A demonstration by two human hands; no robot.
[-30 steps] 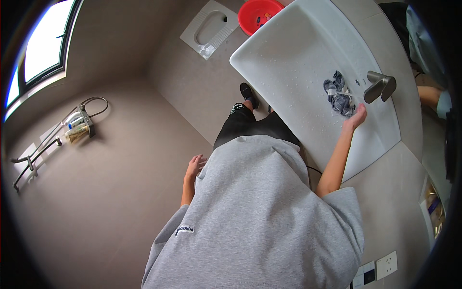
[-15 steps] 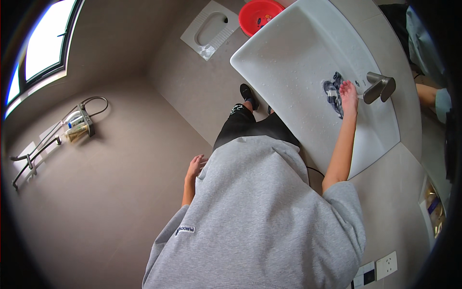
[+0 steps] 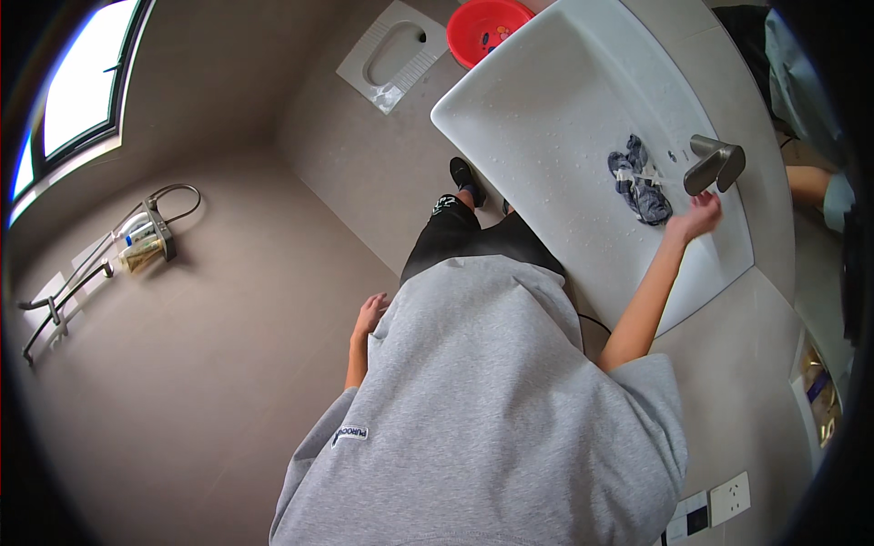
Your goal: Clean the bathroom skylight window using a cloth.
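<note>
In the white washbasin [image 3: 528, 109] lies a crumpled, wet, dark grey and white cloth [image 3: 645, 187]. A metal tap [image 3: 715, 166] rises from the basin's right side, and a thin stream of water runs from it toward the cloth. My right hand [image 3: 699, 218] is just below the tap, its fingers loosely bent and apart, nothing visible in them. Whether the fingertips touch the tap, I cannot tell. At my left side, against the grey shirt, hangs my left hand [image 3: 371, 314], fingers loosely stretched and partly hidden by the shirt; it holds nothing that shows.
A red plastic basin [image 3: 473, 45] stands beyond the washbasin, beside a squat toilet [image 3: 393, 55] in the floor. Shower fittings with bottles [image 3: 141, 241] are on the left wall. Wall sockets [image 3: 730, 499] sit at lower right. A mirror [image 3: 819, 136] lies along the right.
My right hand has moved from over the cloth toward me and right, up to the tap. More of the cloth shows now. My left hand stays where it was.
</note>
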